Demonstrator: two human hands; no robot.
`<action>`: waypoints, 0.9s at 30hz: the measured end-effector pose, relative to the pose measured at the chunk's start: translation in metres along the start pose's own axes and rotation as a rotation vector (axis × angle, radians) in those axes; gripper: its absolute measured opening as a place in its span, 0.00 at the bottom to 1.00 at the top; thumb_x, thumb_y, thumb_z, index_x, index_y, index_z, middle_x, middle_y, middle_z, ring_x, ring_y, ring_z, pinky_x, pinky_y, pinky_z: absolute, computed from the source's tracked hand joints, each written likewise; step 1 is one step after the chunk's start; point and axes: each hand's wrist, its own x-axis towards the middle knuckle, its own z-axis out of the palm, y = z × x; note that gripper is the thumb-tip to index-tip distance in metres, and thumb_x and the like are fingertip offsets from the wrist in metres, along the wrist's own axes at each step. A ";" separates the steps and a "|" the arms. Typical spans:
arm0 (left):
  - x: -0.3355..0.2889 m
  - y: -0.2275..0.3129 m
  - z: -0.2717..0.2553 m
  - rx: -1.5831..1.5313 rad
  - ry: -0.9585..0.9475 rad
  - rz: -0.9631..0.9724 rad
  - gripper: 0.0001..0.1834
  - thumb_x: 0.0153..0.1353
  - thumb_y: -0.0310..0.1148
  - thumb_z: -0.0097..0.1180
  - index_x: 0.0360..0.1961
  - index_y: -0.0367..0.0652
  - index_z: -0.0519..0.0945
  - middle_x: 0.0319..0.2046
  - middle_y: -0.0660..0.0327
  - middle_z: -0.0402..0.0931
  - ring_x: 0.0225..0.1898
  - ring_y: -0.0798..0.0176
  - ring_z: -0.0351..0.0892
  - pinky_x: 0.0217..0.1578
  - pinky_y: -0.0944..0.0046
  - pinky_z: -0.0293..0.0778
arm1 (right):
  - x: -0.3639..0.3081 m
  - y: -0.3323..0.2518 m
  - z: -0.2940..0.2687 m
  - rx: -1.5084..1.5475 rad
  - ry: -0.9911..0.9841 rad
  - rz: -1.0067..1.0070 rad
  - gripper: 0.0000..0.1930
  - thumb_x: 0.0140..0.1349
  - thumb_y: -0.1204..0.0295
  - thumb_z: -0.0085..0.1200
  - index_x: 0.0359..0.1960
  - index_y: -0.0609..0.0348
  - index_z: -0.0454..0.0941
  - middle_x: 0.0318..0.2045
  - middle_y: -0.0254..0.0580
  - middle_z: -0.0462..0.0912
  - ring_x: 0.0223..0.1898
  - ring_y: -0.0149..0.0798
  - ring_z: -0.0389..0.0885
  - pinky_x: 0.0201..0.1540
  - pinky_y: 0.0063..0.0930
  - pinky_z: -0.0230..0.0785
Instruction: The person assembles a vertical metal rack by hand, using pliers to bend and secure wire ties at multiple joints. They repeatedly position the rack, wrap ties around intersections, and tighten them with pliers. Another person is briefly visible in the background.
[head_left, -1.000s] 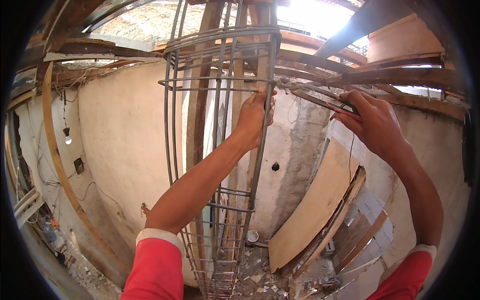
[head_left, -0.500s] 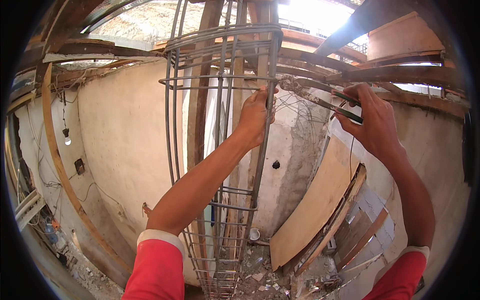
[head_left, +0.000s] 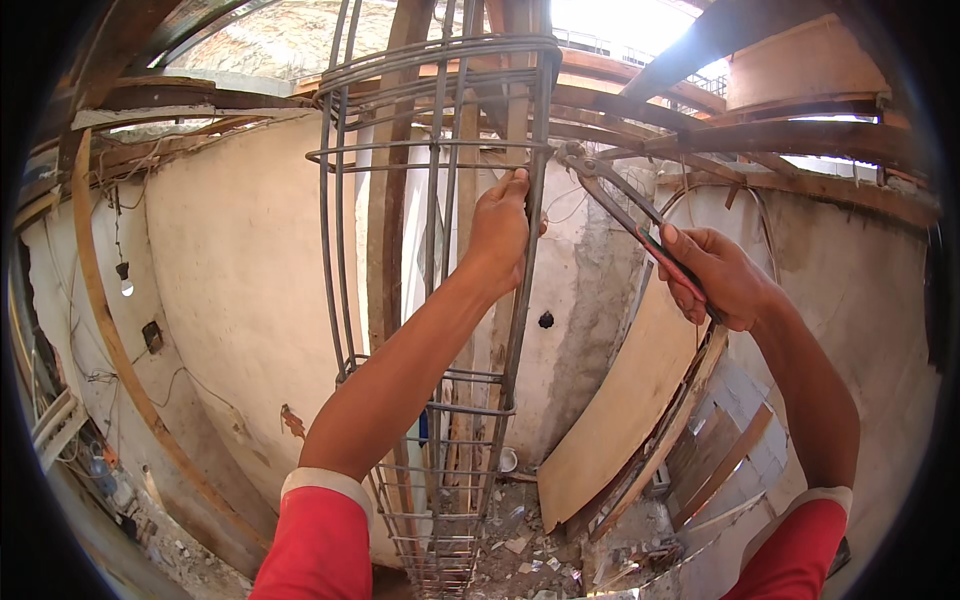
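Note:
A tall rebar cage (head_left: 433, 230) of long upright bars and square stirrups stands before me, with several stirrups bunched near its top. My left hand (head_left: 503, 232) is closed around its right-hand upright bar, thumb up against a stirrup (head_left: 425, 167). To the right, my right hand (head_left: 722, 277) grips the handles of long pincers (head_left: 627, 208), which slant up to the left. The jaws of the pincers meet the cage at the corner where the stirrup crosses the bar. Whether they bite on tie wire is too small to tell.
Wooden beams (head_left: 780, 145) cross overhead, and timber posts (head_left: 388, 220) run behind the cage. Curved plywood (head_left: 625, 410) leans at lower right near broken boards. Rubble (head_left: 520, 545) covers the floor. A bulb (head_left: 126, 280) hangs on the left.
My right hand has lowered and turned, bringing the spread handles together and tilting the pincers more steeply. My left hand stays on the bar. The view has shifted slightly.

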 end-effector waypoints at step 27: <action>-0.043 -0.013 0.080 0.486 0.249 0.484 0.18 0.79 0.37 0.43 0.56 0.32 0.72 0.34 0.50 0.83 0.38 0.48 0.84 0.43 0.50 0.75 | 0.000 -0.012 0.001 -1.014 0.508 -0.658 0.22 0.68 0.74 0.60 0.64 0.51 0.77 0.31 0.49 0.79 0.30 0.48 0.81 0.38 0.41 0.74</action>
